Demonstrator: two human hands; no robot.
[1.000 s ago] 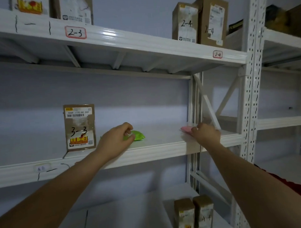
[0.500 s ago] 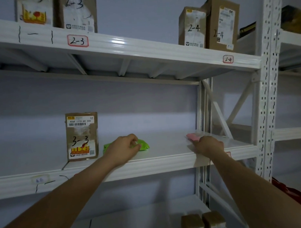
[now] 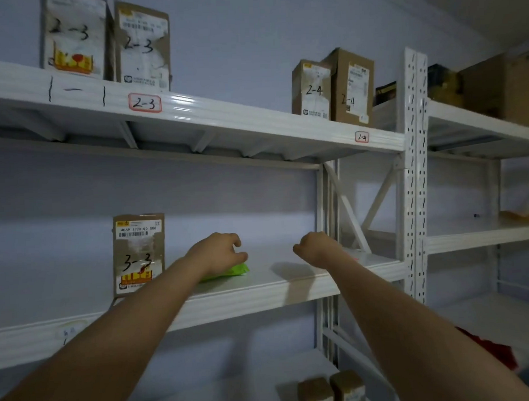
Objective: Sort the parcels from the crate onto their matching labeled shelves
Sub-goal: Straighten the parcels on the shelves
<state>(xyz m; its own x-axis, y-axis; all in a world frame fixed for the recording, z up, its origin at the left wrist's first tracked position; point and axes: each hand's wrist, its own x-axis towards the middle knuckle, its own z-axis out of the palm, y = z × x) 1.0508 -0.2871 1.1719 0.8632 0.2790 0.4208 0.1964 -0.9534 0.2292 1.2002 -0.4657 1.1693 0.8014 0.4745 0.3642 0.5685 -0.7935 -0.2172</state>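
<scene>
My left hand hovers just above a flat green parcel lying on the middle shelf, fingers loosely curled and holding nothing. To its left a brown box marked 3-3 stands upright. My right hand hangs over the same shelf further right, fingers bent down, empty. A pale pink parcel edge barely shows beyond my right wrist. On the top shelf, boxes marked 2-3 stand above a 2-3 label. Boxes marked 2-4 stand above a 2-4 label.
A perforated white upright ends this bay on the right, with diagonal braces behind it. Two small brown boxes stand on the lower shelf. The neighbouring rack holds large cartons on top. Something red lies low at the right.
Both hands have lifted off the green and pink parcels, which stay on the middle shelf. The right hand has drawn left, away from the pink parcel. The view has tilted up slightly.
</scene>
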